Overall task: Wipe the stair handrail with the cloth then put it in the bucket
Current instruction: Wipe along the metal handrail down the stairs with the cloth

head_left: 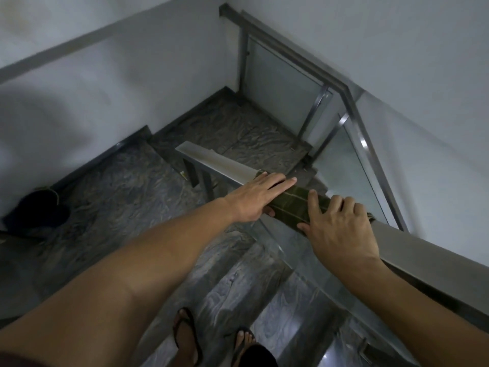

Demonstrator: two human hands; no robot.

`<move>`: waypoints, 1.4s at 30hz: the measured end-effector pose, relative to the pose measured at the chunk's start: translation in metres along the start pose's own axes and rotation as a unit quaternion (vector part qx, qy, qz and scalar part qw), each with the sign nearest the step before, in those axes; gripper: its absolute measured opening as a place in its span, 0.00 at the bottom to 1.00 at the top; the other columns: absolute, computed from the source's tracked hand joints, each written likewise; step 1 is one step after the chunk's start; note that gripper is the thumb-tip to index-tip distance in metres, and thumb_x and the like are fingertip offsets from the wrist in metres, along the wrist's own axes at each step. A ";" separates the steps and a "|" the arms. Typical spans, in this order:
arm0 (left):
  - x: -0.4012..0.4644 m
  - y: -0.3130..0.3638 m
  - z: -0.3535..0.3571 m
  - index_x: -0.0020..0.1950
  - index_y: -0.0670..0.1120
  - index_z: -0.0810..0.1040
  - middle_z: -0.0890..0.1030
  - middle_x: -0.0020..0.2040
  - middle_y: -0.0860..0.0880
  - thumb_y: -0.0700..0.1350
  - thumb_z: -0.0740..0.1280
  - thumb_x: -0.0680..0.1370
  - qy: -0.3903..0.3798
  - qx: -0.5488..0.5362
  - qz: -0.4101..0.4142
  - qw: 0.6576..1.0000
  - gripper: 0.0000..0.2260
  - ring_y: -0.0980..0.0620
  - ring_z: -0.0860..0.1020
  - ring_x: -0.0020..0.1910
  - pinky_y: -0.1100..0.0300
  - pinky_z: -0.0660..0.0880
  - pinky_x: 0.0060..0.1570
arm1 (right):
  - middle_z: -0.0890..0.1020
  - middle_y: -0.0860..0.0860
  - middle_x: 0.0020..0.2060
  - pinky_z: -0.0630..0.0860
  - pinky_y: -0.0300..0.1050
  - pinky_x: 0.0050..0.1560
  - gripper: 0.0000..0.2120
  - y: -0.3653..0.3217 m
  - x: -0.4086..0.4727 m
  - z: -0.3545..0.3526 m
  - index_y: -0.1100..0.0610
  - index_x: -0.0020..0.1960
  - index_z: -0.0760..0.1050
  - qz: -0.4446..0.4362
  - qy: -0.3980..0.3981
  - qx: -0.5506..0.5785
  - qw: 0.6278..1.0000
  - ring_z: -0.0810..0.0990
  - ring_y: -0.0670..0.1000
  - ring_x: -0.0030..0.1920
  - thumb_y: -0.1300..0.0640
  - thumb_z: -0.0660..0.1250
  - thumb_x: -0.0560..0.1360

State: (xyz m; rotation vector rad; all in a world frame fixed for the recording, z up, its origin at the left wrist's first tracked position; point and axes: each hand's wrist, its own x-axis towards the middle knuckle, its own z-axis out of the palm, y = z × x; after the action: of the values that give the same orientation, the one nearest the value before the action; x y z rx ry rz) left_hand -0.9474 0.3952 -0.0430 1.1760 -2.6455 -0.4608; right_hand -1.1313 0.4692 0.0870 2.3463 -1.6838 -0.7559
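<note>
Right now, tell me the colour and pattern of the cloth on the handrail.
Dark olive-green cloth with thin pale check lines; head view shows it.

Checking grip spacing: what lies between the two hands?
The green cloth, wrapped over the handrail, bridges left hand and right hand; seen in the head view.

Below you, dark veined stone steps [111,186] turn down to a landing [238,133] in the far corner, where the pale walls [132,75] meet. A grey band [66,47] slants along the left wall. Glass panels [280,83] line the landing's right edge, between shiny metal posts [315,109]. Your black flip-flops [185,337] stand on a glossy step.
</note>
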 end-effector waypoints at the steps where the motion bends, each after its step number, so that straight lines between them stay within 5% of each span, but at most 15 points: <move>1: -0.002 -0.013 0.002 0.77 0.48 0.46 0.61 0.71 0.43 0.39 0.71 0.72 -0.001 0.001 -0.001 1.000 0.42 0.41 0.65 0.68 0.44 0.62 0.69 | 0.75 0.65 0.52 0.72 0.56 0.49 0.32 -0.009 0.010 0.001 0.59 0.74 0.53 0.001 0.000 0.003 1.000 0.74 0.62 0.50 0.39 0.48 0.79; 15: -0.041 -0.240 0.045 0.77 0.46 0.48 0.61 0.72 0.43 0.39 0.71 0.73 -0.012 -0.016 -0.010 1.000 0.41 0.44 0.61 0.70 0.47 0.56 0.73 | 0.75 0.65 0.54 0.71 0.55 0.49 0.32 -0.166 0.189 0.016 0.59 0.74 0.53 0.004 0.012 0.003 1.000 0.74 0.62 0.50 0.39 0.49 0.78; 24: -0.063 -0.384 0.075 0.77 0.46 0.49 0.62 0.71 0.42 0.40 0.71 0.73 -0.026 -0.019 -0.007 0.999 0.40 0.41 0.64 0.69 0.43 0.62 0.69 | 0.74 0.64 0.54 0.70 0.56 0.50 0.32 -0.261 0.300 0.030 0.59 0.75 0.51 0.004 0.015 0.008 1.000 0.73 0.62 0.51 0.40 0.48 0.79; 34: -0.075 -0.452 0.089 0.77 0.47 0.50 0.61 0.72 0.42 0.41 0.69 0.74 -0.013 -0.053 0.019 0.998 0.38 0.40 0.64 0.69 0.41 0.63 0.69 | 0.74 0.64 0.54 0.71 0.56 0.49 0.34 -0.309 0.356 0.033 0.57 0.76 0.50 0.019 -0.009 -0.002 1.000 0.73 0.62 0.50 0.37 0.47 0.78; 42: -0.075 -0.479 0.102 0.78 0.49 0.44 0.59 0.72 0.46 0.49 0.68 0.75 0.024 -0.040 0.083 0.995 0.40 0.45 0.59 0.73 0.45 0.42 0.75 | 0.72 0.63 0.59 0.71 0.55 0.53 0.35 -0.325 0.365 0.037 0.54 0.76 0.45 0.036 0.019 -0.044 0.998 0.74 0.60 0.53 0.34 0.42 0.77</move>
State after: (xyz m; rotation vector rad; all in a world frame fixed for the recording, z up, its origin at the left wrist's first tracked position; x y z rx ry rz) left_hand -0.6027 0.1687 -0.3171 0.9239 -2.6294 -0.4961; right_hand -0.7877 0.2551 -0.1891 2.2150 -1.6748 -0.7505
